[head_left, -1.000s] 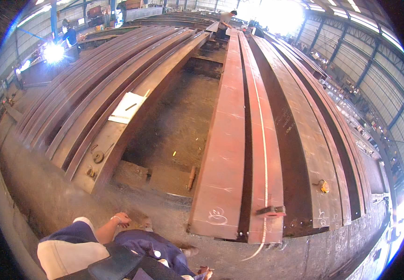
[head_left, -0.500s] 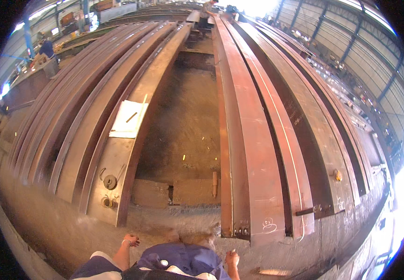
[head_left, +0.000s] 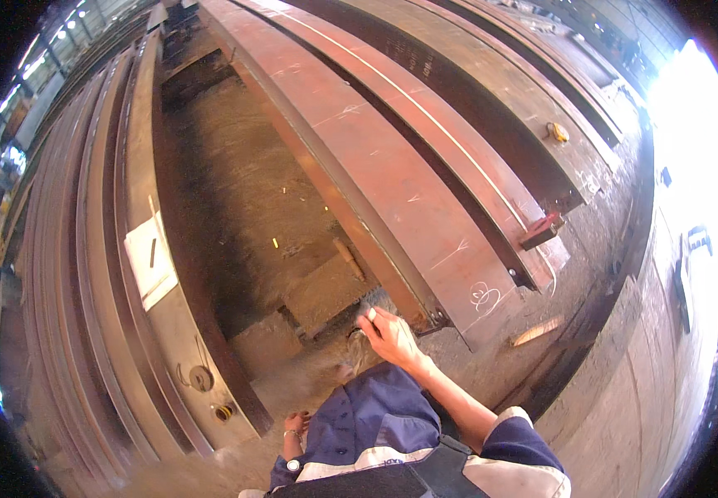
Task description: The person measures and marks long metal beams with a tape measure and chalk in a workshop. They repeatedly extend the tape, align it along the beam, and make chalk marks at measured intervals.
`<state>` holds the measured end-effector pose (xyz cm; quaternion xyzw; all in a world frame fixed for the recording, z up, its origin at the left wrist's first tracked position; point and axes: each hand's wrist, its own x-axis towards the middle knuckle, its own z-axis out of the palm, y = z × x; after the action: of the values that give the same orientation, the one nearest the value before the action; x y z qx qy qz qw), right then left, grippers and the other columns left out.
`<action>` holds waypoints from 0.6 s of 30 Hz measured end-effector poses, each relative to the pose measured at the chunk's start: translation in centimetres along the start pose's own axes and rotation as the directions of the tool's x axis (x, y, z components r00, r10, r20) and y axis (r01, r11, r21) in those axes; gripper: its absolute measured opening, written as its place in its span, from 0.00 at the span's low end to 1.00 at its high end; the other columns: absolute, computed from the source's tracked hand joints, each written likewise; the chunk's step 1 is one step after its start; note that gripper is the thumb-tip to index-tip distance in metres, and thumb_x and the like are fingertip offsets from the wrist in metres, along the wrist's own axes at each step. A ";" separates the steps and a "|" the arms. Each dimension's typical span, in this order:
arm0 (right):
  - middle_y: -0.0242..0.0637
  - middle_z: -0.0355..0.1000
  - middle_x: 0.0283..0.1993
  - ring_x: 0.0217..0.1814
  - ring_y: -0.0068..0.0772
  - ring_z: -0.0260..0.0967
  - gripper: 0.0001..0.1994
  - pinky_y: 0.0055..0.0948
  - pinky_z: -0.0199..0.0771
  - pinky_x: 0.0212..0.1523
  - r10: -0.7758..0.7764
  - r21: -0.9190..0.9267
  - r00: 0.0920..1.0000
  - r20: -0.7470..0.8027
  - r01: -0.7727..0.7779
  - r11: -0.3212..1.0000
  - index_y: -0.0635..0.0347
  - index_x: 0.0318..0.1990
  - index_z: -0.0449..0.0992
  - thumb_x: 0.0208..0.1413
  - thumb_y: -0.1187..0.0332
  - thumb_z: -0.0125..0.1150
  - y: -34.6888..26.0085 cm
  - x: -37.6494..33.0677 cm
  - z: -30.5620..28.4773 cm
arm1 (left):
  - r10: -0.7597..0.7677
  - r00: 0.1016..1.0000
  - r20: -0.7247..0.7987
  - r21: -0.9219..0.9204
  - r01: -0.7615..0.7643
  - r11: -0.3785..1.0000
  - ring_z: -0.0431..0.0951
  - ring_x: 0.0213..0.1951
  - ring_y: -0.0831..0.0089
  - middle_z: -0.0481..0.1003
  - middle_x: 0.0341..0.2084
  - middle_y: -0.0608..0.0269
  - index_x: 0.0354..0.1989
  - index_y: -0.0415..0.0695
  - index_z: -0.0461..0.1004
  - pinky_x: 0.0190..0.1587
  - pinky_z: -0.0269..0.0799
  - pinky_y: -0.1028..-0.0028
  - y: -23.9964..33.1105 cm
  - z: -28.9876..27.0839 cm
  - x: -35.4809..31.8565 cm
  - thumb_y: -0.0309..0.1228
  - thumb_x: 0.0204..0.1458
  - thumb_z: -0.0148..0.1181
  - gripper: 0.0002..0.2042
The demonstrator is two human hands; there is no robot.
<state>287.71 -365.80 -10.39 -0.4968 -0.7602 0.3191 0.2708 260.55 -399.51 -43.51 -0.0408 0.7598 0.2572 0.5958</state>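
My right hand (head_left: 388,334) is stretched forward and down to the near end of the long rust-red steel plate beam (head_left: 392,178), just at its cut corner. Fingers are curled around a small dark object (head_left: 357,334); I cannot tell what it is, and the grip itself is partly hidden by my knuckles. The hand sits just beside the beam's end, above the dusty concrete floor (head_left: 251,191) of the gap between the stacks.

My left hand (head_left: 296,423) hangs low by my knee, wristwatch on the wrist; it looks loosely curled and I cannot tell whether it holds anything.

The beam runs away from me toward the upper left of the view. Near its end there is a white chalk scribble (head_left: 485,295) on the top face. A second rust-red flanged steel beam (head_left: 458,141) lies alongside it on the right, with a small red clamp (head_left: 541,232) at its near end. A short pale wooden strip (head_left: 537,330) lies on the floor near that end.

To my left, a stack of long grey-brown steel plates (head_left: 85,249) carries a white sheet of paper (head_left: 151,261). A small round yellow-and-black tape measure (head_left: 223,412) sits at the stack's near end. A small yellow object (head_left: 556,131) rests on the far right beams.
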 end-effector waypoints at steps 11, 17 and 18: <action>0.37 0.71 0.23 0.24 0.27 0.70 0.12 0.26 0.69 0.26 0.230 0.410 0.952 -0.199 -0.133 0.903 0.64 0.36 0.70 0.67 0.64 0.46 1.3 14.9 -7.4 | 0.019 0.998 -0.059 -0.053 -0.022 0.998 0.80 0.26 0.64 0.79 0.31 0.52 0.45 0.36 0.72 0.22 0.73 0.69 15.7 -2.7 -1.9 0.31 0.56 0.52 0.13; 0.32 0.65 0.16 0.17 0.21 0.64 0.12 0.25 0.63 0.20 0.464 0.504 0.835 -0.295 -0.277 0.818 0.64 0.46 0.67 0.68 0.64 0.44 4.8 17.2 -12.2 | 0.189 0.965 -0.182 0.087 -0.175 0.981 0.77 0.20 0.68 0.78 0.27 0.54 0.41 0.37 0.71 0.17 0.71 0.71 27.0 -1.0 -3.0 0.32 0.58 0.53 0.10; 0.31 0.64 0.15 0.16 0.19 0.62 0.12 0.25 0.62 0.19 0.515 0.528 0.807 -0.290 -0.314 0.789 0.62 0.48 0.67 0.68 0.63 0.44 5.5 17.2 -12.6 | 0.241 0.959 -0.152 0.107 -0.226 0.968 0.77 0.20 0.68 0.78 0.27 0.54 0.40 0.37 0.71 0.17 0.70 0.71 28.9 0.7 -2.7 0.32 0.58 0.53 0.10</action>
<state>293.83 -345.43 -4.71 -0.6338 -0.4556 0.4263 0.4573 251.29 -374.87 -31.27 0.0546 0.8164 0.2877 0.4978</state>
